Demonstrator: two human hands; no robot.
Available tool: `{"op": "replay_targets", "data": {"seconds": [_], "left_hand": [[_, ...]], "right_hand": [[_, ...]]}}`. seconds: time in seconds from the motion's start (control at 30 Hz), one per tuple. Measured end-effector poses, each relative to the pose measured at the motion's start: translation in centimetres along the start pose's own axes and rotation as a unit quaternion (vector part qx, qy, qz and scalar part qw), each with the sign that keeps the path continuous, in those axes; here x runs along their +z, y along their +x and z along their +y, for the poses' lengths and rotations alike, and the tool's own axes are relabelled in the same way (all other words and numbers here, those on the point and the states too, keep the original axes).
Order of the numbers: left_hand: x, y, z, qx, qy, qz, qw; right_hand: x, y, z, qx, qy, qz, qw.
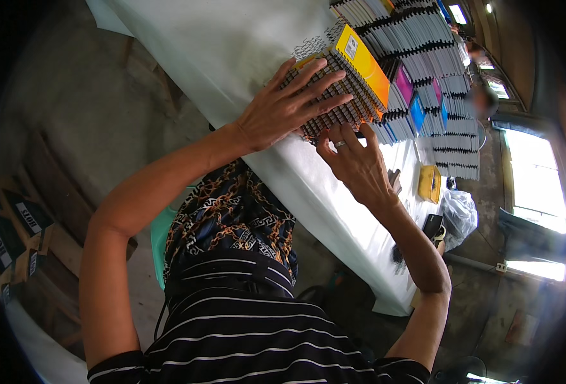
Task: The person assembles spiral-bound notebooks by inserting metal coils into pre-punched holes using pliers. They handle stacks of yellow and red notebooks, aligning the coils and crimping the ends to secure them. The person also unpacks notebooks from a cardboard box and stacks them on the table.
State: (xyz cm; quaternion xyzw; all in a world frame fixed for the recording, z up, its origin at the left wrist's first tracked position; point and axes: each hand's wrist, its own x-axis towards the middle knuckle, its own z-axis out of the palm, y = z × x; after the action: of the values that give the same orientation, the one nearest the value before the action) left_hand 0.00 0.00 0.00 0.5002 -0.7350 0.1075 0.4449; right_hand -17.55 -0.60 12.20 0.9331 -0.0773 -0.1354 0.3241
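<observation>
A stack of spiral-bound notebooks [343, 96] with a yellow and orange cover stands at the table's near edge, its wire coils turned towards me. Across the coils lies my left hand [289, 102], its fingers stretched out and spread. My right hand [356, 160], with a ring on one finger, is at the stack's lower right corner. Its fingers are bent in against the bottom notebooks, and the fingertips are partly hidden. Loose-looking wire coils [315, 45] stick up at the stack's far left side.
Tall piles of black-bound books [411, 38] rise right behind the stack. Along the white-covered table [321, 192] to the right are a yellow container [429, 184], a dark phone-like object [432, 225] and a clear plastic bag [459, 214]. Cardboard boxes [23, 224] sit at the far left.
</observation>
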Motion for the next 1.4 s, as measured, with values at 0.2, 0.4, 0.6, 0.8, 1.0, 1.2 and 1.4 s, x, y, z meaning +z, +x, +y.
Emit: {"op": "replay_targets", "data": {"seconds": [0.2,0.4,0.6,0.8,1.0,1.2,1.4], "left_hand": [[0.2,-0.1,0.5,-0.010,0.009,0.001,1.000],[0.0,0.2,0.4,-0.018,-0.030,0.003,0.999],[-0.2,0.1,0.6,-0.015,-0.003,-0.017,1.000],[-0.3,0.0,0.6,-0.011,-0.001,-0.017,1.000],[0.1,0.1,0.7,-0.017,-0.018,-0.003,1.000],[-0.3,-0.2,0.7,-0.024,0.000,-0.012,1.000],[0.0,-0.6,1.1,-0.046,-0.031,-0.023,0.998]], "right_hand": [[-1.0,-0.2,0.1,-0.018,0.005,0.009,1.000],[0.2,0.0,0.2,-0.005,0.044,0.025,0.999],[-0.6,0.6,-1.9,0.039,0.051,0.001,0.998],[-0.3,0.3,-1.9,0.028,0.053,0.011,0.998],[-0.3,1.8,-6.3,0.162,-0.088,-0.235,0.955],[-2.0,0.9,-2.0,0.160,0.052,-0.035,0.985],[-0.2,-1.0,-0.6,0.019,0.026,0.043,0.999]]}}
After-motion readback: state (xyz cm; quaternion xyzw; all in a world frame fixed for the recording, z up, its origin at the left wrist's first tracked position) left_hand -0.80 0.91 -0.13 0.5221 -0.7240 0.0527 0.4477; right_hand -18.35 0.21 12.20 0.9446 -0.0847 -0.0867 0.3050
